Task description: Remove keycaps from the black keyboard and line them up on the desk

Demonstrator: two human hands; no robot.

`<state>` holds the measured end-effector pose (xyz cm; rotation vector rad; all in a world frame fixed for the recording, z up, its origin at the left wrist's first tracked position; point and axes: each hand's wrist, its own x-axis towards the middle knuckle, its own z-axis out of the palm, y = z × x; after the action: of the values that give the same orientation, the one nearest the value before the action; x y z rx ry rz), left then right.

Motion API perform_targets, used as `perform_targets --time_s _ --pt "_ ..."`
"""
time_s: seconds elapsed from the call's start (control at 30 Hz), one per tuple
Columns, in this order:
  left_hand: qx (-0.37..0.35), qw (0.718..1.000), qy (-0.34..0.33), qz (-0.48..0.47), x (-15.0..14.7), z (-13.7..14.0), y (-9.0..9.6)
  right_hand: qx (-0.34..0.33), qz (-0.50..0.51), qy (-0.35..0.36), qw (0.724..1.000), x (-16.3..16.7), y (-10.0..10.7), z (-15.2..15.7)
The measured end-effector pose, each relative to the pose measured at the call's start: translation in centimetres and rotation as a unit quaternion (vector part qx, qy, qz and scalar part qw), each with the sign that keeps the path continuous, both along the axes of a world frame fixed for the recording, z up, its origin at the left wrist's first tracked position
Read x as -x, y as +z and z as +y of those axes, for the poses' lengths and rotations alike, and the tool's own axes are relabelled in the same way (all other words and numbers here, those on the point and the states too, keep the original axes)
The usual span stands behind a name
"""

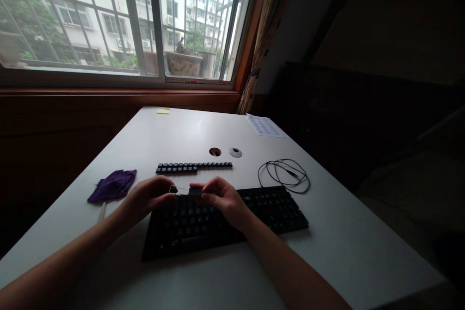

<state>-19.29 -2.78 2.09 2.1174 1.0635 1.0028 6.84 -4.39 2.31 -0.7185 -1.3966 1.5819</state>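
Observation:
Over the black keyboard (pixel 278 208), my right hand (pixel 227 201) grips the dark handle of a wire keycap puller (pixel 195 192). The puller's thin wires reach left to a small black keycap (pixel 174 189). My left hand (pixel 156 193) is closed at that end, with thumb and fingers pinching around the keycap. The keyboard's upper left part is partly hidden behind both hands. Just beyond it lie rows of loose black keycaps (pixel 178 169), lined up side by side on the white table.
A purple cloth (pixel 113 185) lies left of the keyboard, with a pale thin handle (pixel 102 211) near my left forearm. A coiled black cable (pixel 283 174) is at the right. Farther back are a cable hole (pixel 215 152), its round cover (pixel 235 152), printed paper (pixel 267 126) and yellow notes (pixel 163 111).

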Motion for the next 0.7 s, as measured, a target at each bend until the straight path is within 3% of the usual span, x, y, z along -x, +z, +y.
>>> perform_targets --time_s 0.2,0.4,0.7 --pt "0.053 0.994 -0.028 -0.090 0.4 -0.3 0.5 0.023 0.033 0.005 0.999 -0.3 -0.4 0.2" --pt "0.049 0.981 -0.009 -0.188 0.5 0.2 -0.3 -0.003 0.034 -0.007 0.999 -0.4 -0.3 0.3" --pt "-0.003 0.999 -0.023 -0.043 0.4 0.9 -1.1 -0.069 -0.022 -0.108 0.992 -0.3 -0.3 0.7"
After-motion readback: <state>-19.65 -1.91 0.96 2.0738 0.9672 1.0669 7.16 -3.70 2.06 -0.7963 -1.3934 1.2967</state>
